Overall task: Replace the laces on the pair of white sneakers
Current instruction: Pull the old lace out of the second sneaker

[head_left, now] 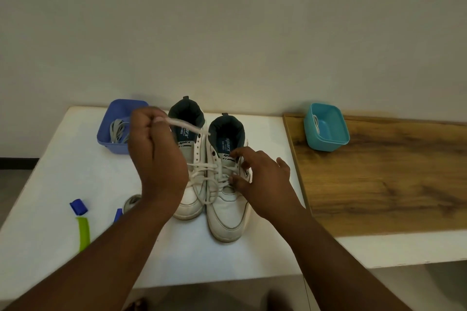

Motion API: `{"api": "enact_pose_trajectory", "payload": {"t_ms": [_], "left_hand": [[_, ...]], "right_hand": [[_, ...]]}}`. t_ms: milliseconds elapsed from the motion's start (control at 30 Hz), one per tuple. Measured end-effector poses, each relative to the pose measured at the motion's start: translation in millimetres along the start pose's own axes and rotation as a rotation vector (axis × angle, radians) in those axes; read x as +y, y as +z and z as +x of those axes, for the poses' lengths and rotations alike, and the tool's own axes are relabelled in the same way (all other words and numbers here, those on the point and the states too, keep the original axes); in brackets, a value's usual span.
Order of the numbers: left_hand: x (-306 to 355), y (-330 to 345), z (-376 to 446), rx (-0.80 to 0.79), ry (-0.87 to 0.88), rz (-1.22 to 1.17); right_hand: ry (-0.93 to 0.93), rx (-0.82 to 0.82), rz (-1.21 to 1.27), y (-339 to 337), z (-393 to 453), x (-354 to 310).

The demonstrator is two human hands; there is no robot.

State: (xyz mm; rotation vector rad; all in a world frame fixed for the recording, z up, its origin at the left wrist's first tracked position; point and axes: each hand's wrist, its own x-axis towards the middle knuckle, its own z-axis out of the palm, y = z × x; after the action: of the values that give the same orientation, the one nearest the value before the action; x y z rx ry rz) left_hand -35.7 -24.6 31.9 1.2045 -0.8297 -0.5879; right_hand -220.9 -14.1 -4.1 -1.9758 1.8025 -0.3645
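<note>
Two white sneakers stand side by side on the white table, toes toward me: the left sneaker (190, 179) and the right sneaker (227, 212). A white lace (184, 126) runs from the left sneaker's upper eyelets up to my left hand (156, 156), which is raised over that shoe and pinches the lace end taut. More lace lies in loose loops across both shoes' lower eyelets (209, 184). My right hand (262, 179) rests on the right sneaker's laced part, fingers spread, thumb and fingertips touching the lace there.
A purple-blue bin (108, 139) with grey laces stands at the back left. A teal bin (328, 139) with a bit of white lace sits on the wooden board (379, 179) to the right. A green and blue tool (82, 222) and a small round object (131, 203) lie front left.
</note>
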Motion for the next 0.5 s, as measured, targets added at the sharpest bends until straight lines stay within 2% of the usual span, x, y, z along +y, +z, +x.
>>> {"api": "enact_pose_trajectory", "payload": {"t_ms": [100,167,233,300,367,433,500], "left_hand": [[12,2,-5,-0.224,-0.259,0.018],[19,3,-4,-0.497,-0.549,0.058],[21,2,-5,-0.797,-0.699,0.169],[12,0,-10,-0.983,-0.616,0.378],[-2,-3,-12,-1.041,-0.390,0.590],[-13,-6,-12,-1.003,-0.222,0.718],[-18,-7,-11,-0.885,-0.128,0.761]], "right_hand": [[-0.017,0.028,0.001,3,0,-1],[-0.037,0.072,0.048,6,1,0],[-0.050,0.126,0.093,8,2,2],[-0.044,0.143,0.073,10,4,2],[-0.049,0.142,0.045,12,4,1],[-0.079,0.142,0.016,14,4,2],[-0.095,0.150,0.008,16,3,2]]}}
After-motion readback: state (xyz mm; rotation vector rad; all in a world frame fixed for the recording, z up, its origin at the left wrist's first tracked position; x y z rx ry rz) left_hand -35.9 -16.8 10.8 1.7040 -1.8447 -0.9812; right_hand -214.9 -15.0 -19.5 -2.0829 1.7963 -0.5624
